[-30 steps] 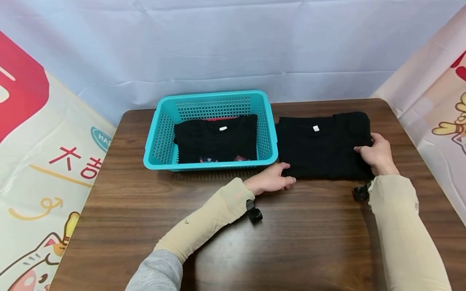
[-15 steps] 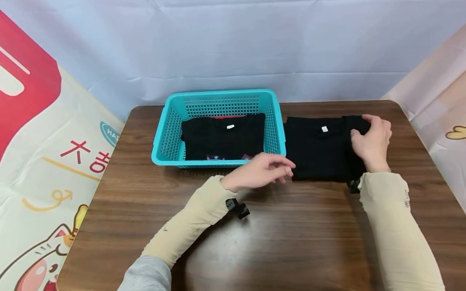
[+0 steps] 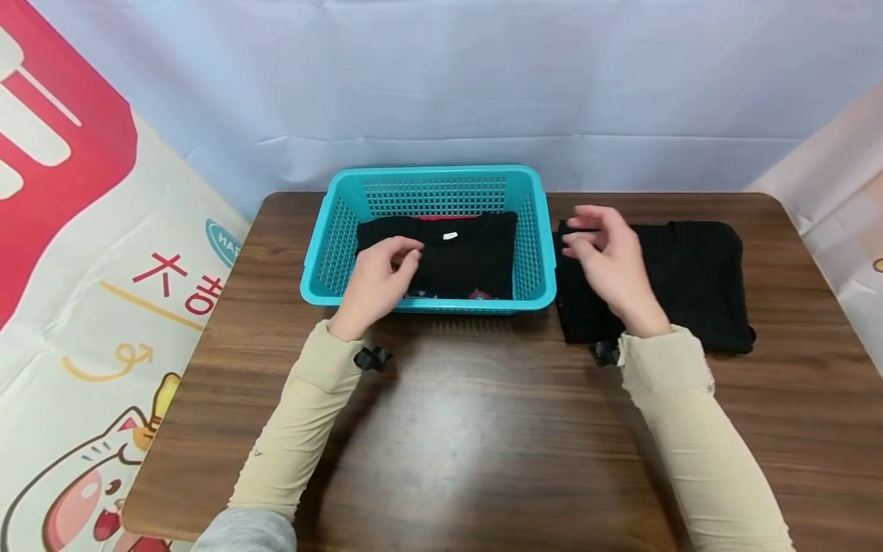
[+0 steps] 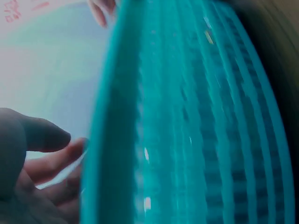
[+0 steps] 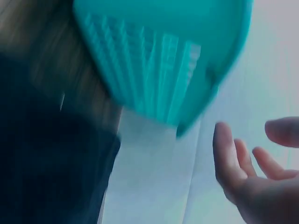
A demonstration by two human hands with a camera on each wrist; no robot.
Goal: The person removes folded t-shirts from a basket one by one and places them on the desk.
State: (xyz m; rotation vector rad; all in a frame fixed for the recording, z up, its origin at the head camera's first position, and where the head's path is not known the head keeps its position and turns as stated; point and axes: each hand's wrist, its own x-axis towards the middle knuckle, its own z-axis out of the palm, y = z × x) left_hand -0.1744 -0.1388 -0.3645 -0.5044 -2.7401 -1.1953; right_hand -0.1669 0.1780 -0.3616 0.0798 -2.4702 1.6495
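Observation:
A turquoise plastic basket point(image 3: 428, 305) stands at the back of the table, with a folded black T-shirt point(image 3: 469, 261) inside. That shirt shows a white neck label and small coloured prints along its lower edge. My left hand point(image 3: 378, 280) is over the basket's front left part, fingers loosely bent and holding nothing. A second folded black T-shirt point(image 3: 697, 284) lies right of the basket. Above its left part hovers my right hand point(image 3: 614, 257), thumb and fingers apart with nothing between them. In the right wrist view the fingers point(image 5: 224, 154) point toward the basket's end.
A bit of red point(image 3: 448, 218) shows behind the shirt in the basket. The brown wooden table point(image 3: 469, 429) stretches toward me. A pale cloth backdrop point(image 3: 441, 84) hangs behind it, and a printed cartoon sheet point(image 3: 83, 368) hangs at the left.
My right hand has let go of the shirt on the table and moved left toward the basket. My left hand has left that shirt's corner and moved left over the basket.

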